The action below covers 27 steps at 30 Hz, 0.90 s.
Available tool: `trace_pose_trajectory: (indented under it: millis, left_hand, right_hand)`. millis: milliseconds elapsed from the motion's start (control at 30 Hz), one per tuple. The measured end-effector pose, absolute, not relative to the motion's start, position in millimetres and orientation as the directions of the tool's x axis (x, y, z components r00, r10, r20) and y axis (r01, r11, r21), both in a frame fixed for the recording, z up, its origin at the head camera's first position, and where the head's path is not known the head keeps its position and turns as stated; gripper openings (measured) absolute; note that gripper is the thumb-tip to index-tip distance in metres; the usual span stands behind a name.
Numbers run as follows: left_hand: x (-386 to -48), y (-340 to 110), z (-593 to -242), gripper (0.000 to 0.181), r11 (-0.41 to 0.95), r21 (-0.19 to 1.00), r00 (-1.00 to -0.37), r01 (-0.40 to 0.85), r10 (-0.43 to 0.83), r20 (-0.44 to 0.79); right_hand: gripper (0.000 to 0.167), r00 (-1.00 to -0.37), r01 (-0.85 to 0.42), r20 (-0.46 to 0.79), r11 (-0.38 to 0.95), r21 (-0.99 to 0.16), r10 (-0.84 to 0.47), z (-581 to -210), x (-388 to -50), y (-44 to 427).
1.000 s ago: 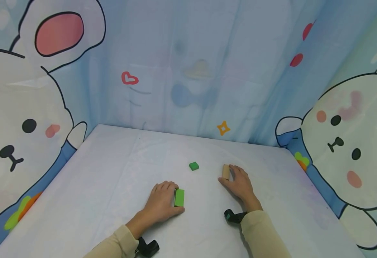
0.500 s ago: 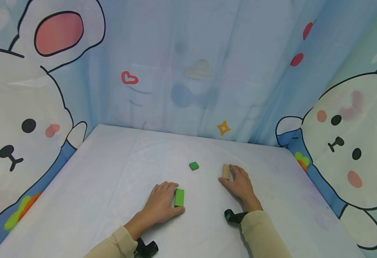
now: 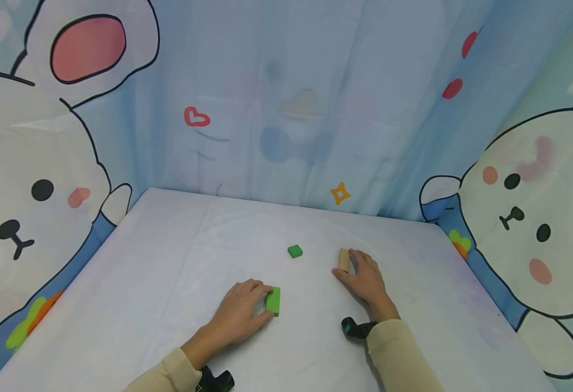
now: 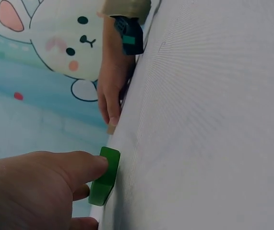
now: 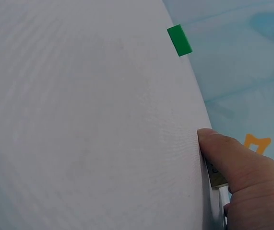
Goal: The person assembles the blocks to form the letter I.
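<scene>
A light-green rectangular block [image 3: 274, 302] is held by the left hand [image 3: 235, 316] at the near middle of the white cloth-covered table [image 3: 178, 261]. Its long axis is run from near to far, with its far end met by the forefinger and its near end by the thumb. The fingers are curved and parted by about the block's length, and only this block is gripped. In the left wrist view the thumb tip is seen laid against the block; whether the table is touched by the whole underside cannot be told.

Farther off and to the right, a pale wooden oblong block [image 3: 343, 261] is held between the bent thumb and forefinger of the right hand [image 3: 366, 283]. Its long side is likewise directed near to far; in the right wrist view it is mostly hidden by the thumb. Whether it is laid flat or stood upright cannot be told.

Between the two held blocks, toward the far side, a small dark-green block [image 3: 294, 251] is set apart from both hands, turned askew.

Each forearm is covered by a beige sleeve [image 3: 401, 354], and a black device [image 3: 358, 328] is worn at each wrist. The table is backed by a blue curtain [image 3: 291, 65], printed with white cartoon animals [image 3: 507, 250] at left and right.
</scene>
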<state>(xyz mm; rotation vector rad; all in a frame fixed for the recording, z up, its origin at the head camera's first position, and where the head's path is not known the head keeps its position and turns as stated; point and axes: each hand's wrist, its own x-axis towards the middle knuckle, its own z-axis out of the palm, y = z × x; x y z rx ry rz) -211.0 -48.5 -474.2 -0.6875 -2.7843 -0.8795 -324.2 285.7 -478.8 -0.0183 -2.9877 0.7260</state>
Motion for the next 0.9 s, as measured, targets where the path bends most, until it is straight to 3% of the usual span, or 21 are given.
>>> trace_pose_trajectory:
  millis: [900]
  left_hand:
    - [-212.0, -51.2, -478.6, 0.042, 0.724, 0.502, -0.881, 0.473, 0.373, 0.292]
  right_hand:
    - [0.09, -0.995, 0.029, 0.065, 0.851, -0.524, 0.073, -478.6, -324.4, 283.6]
